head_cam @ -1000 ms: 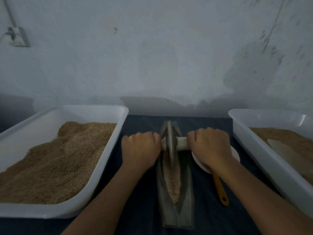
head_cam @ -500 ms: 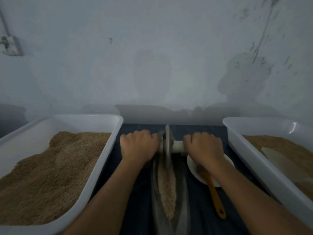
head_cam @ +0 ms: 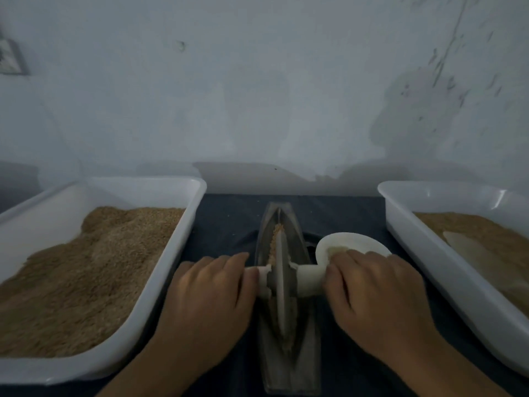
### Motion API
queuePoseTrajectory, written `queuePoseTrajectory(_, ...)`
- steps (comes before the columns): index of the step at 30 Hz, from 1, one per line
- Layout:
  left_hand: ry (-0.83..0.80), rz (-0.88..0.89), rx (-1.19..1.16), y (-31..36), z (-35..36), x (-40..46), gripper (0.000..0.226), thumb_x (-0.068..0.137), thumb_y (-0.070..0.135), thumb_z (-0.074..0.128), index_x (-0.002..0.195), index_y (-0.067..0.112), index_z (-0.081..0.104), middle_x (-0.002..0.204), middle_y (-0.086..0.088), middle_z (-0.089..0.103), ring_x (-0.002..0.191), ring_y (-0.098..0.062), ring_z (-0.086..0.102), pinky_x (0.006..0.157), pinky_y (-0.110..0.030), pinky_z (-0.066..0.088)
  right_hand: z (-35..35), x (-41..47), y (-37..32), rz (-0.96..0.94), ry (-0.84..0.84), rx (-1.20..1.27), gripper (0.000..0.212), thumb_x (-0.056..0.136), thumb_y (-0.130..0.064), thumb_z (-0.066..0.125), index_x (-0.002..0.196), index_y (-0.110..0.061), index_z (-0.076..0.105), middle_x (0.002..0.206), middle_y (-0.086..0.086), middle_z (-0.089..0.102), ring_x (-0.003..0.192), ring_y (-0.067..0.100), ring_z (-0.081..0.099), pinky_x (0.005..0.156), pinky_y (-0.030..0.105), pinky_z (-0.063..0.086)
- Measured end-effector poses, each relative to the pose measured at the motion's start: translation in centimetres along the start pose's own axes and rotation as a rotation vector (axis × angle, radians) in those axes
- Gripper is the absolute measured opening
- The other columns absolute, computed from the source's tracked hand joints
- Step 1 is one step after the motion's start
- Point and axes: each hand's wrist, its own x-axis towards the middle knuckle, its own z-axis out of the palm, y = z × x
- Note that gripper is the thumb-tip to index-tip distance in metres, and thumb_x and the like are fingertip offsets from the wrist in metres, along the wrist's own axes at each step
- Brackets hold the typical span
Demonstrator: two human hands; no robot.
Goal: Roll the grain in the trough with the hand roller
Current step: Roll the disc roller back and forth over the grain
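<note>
A narrow grey metal trough (head_cam: 265, 224) lies lengthwise on the dark blue cloth, with brown grain (head_cam: 276, 236) along its groove. The hand roller's grey disc (head_cam: 282, 285) stands in the groove near the trough's middle, and its white handle (head_cam: 309, 282) sticks out to both sides. My left hand (head_cam: 206, 296) lies palm down on the left handle end, its fingers stretched across it. My right hand (head_cam: 372, 299) presses the right end the same way. Both handle ends are hidden under the hands.
A white tray (head_cam: 197, 202) heaped with brown grain stands at the left. Another white tray (head_cam: 400, 224) at the right holds grain and a pale scoop (head_cam: 472, 247). A small white plate (head_cam: 352, 242) sits just beyond my right hand. A pale wall rises behind.
Both hands have drawn the roller from the trough's far end toward me to its middle. The fists have loosened into flatter hands. Grain now shows beyond the disc.
</note>
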Motion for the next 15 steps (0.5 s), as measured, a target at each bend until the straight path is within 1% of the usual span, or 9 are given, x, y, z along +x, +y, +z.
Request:
queuePoseTrajectory(2, -0.098, -0.04, 0.035, 0.2, 0.9, 2.9, 0.039, 0.106, 0.043, 0.026, 0.096, 0.032, 0.063, 0.083, 0.012, 0.066, 0.073, -0.013, 0.061, 0.074, -0.039, 0.052, 1.8, 2.7, 0.0, 0.038, -0.061, -0.063, 0.043, 0.102, -0.038, 0.03, 0.061, -0.03, 0.039, 0.052, -0.015, 0.033, 0.043, 0.003, 0.027, 0.049, 0.027, 0.022)
queuePoseTrajectory(3, -0.101, -0.049, 0.095, 0.1, 1.9, 4.6, 0.035, 0.108, 0.038, 0.03, 0.091, 0.029, 0.059, 0.082, 0.01, 0.063, 0.071, -0.015, 0.06, 0.07, -0.036, 0.051, 3.0, 4.2, 0.2, 0.074, -0.111, -0.113, 0.049, 0.104, -0.039, 0.027, 0.059, -0.027, 0.043, 0.052, -0.014, 0.038, 0.043, 0.006, 0.034, 0.049, 0.029, 0.028)
queuePoseTrajectory(5, -0.086, -0.065, 0.196, -0.3, 3.8, 8.4, 0.026, 0.107, 0.028, 0.034, 0.091, 0.021, 0.053, 0.089, 0.004, 0.061, 0.074, -0.023, 0.06, 0.066, -0.031, 0.045, 5.3, 7.4, 0.9, 0.162, -0.169, -0.16, 0.053, 0.107, -0.037, 0.024, 0.063, -0.022, 0.05, 0.057, -0.008, 0.048, 0.049, 0.014, 0.044, 0.053, 0.032, 0.036)
queuePoseTrajectory(7, -0.138, -0.12, 0.19, -0.6, 4.6, 11.4, 0.021, 0.106, 0.029, 0.034, 0.093, 0.02, 0.048, 0.102, 0.0, 0.061, 0.083, -0.026, 0.059, 0.068, -0.035, 0.041, 6.5, 9.9, 1.5, 0.229, -0.218, -0.158, 0.05, 0.107, -0.032, 0.021, 0.068, -0.018, 0.048, 0.067, -0.003, 0.052, 0.059, 0.019, 0.046, 0.059, 0.034, 0.034)
queuePoseTrajectory(9, -0.161, -0.132, 0.156, -0.8, 4.7, 12.0, 0.019, 0.106, 0.029, 0.035, 0.094, 0.019, 0.047, 0.106, -0.001, 0.061, 0.088, -0.029, 0.06, 0.071, -0.036, 0.04, 6.8, 10.7, 1.3, 0.248, -0.228, -0.141, 0.048, 0.103, -0.028, 0.011, 0.068, -0.018, 0.043, 0.071, 0.0, 0.053, 0.061, 0.022, 0.045, 0.062, 0.036, 0.032)
queuePoseTrajectory(11, -0.106, -0.146, 0.122, -0.3, 4.2, 9.9, 0.022, 0.106, 0.028, 0.034, 0.095, 0.017, 0.05, 0.096, 0.001, 0.06, 0.08, -0.025, 0.059, 0.067, -0.034, 0.039, 5.8, 9.6, 0.6, 0.202, -0.215, -0.171, 0.052, 0.095, -0.028, -0.003, 0.069, -0.019, 0.042, 0.066, -0.003, 0.048, 0.057, 0.019, 0.04, 0.061, 0.036, 0.032)
queuePoseTrajectory(12, -0.07, -0.148, 0.115, 0.0, 3.8, 8.4, 0.028, 0.106, 0.03, 0.03, 0.092, 0.019, 0.052, 0.089, 0.004, 0.059, 0.074, -0.021, 0.056, 0.066, -0.031, 0.037, 5.0, 8.4, 0.1, 0.167, -0.218, -0.187, 0.056, 0.095, -0.028, -0.006, 0.071, -0.02, 0.043, 0.064, -0.004, 0.046, 0.055, 0.019, 0.04, 0.061, 0.036, 0.035)
queuePoseTrajectory(13, -0.058, -0.157, 0.105, 0.3, 3.1, 6.7, 0.035, 0.106, 0.033, 0.025, 0.086, 0.023, 0.052, 0.082, 0.008, 0.057, 0.067, -0.016, 0.053, 0.064, -0.031, 0.035, 4.3, 6.9, -0.1, 0.131, -0.223, -0.199, 0.057, 0.097, -0.028, -0.005, 0.072, -0.021, 0.045, 0.063, -0.005, 0.047, 0.055, 0.019, 0.042, 0.061, 0.036, 0.039)
queuePoseTrajectory(15, -0.046, -0.139, 0.058, 1.0, 1.5, 3.6, 0.044, 0.103, 0.041, 0.02, 0.077, 0.029, 0.052, 0.072, 0.011, 0.056, 0.063, -0.011, 0.05, 0.065, -0.034, 0.038, 2.8, 3.4, -0.3, 0.091, -0.197, -0.186, 0.052, 0.104, -0.033, 0.008, 0.073, -0.025, 0.049, 0.065, -0.008, 0.05, 0.057, 0.017, 0.045, 0.061, 0.036, 0.04)
